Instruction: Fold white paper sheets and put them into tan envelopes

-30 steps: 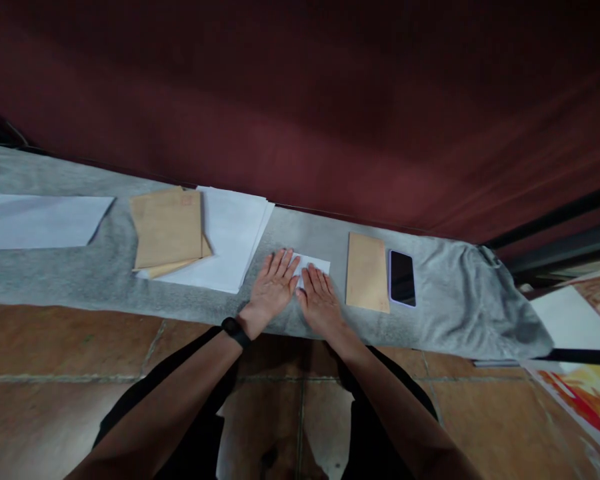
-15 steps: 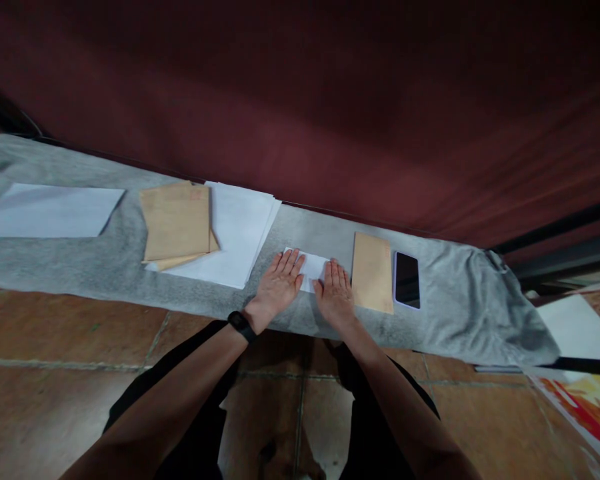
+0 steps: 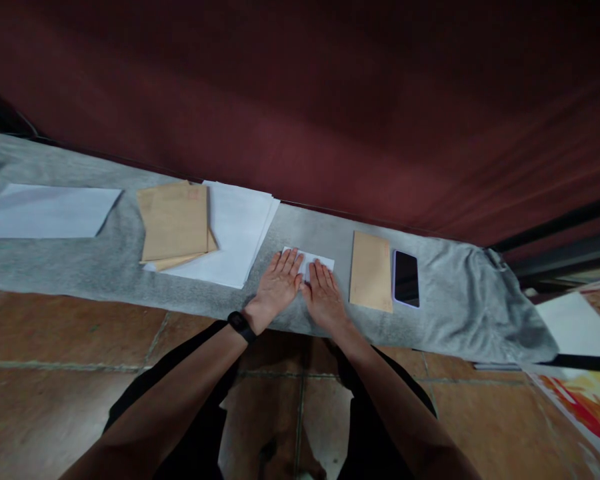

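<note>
A small folded white paper lies on the grey cloth, mostly covered by both hands. My left hand, with a black band on its wrist, lies flat over the paper's left part, fingers stretched out. Flat on the paper's middle and right part is my right hand, its fingers straight and its thumb close to the left thumb. To the right of the hands a single brown envelope rests on the cloth. The front edge of the paper is hidden under the palms.
Left of the hands are a stack of white sheets and brown envelopes overlapping it. More white paper lies at the far left. A phone sits beside the single envelope. The grey cloth is wrinkled at right; a dark red curtain hangs behind.
My right hand has slid left across the folded paper, closer to my left hand, uncovering the paper's right corner. My left hand has stayed in place.
</note>
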Available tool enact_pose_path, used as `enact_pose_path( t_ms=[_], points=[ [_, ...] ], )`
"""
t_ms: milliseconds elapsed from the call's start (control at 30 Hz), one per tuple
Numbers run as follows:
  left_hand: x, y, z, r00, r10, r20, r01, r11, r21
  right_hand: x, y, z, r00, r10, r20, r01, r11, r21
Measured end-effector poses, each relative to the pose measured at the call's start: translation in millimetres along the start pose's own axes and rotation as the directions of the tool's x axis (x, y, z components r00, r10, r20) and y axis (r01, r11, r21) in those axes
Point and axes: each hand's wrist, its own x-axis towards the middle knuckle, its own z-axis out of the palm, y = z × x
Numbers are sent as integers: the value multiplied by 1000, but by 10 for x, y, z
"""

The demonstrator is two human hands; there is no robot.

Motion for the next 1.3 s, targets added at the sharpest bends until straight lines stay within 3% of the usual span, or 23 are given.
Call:
enact_pose_path(
  t_ms=[433, 700, 800, 900, 1000, 1133, 1300],
  points=[
    [-24, -91, 13, 993, -115, 6, 115, 993, 0, -27, 113, 4, 995, 68, -79, -73, 995, -65],
    [-35, -110, 5, 965, -244, -99, 241, 970, -45, -60, 122, -17, 989, 85, -120, -94, 993, -70],
    [-26, -13, -45, 974, -179, -136, 172, 983, -68, -54, 122, -23, 990, 91, -111, -98, 993, -63],
    [-28, 152, -44, 998, -8, -67, 0, 992, -127, -49, 127, -24, 992, 95, -81, -101, 993, -64],
    [-38, 306, 8, 993, 119, 4, -116, 979, -169, -54, 136, -21, 996, 83, -37, -86, 993, -81],
    [-18, 382, 62, 994, 104, 23, -99, 983, -155, -56, 138, -22, 998, 65, -17, -67, 993, -94],
    [24, 306, 62, 998, 50, 29, -47, 994, -97, -47, 133, -23, 995, 90, -44, -93, 993, -74]
  ],
)
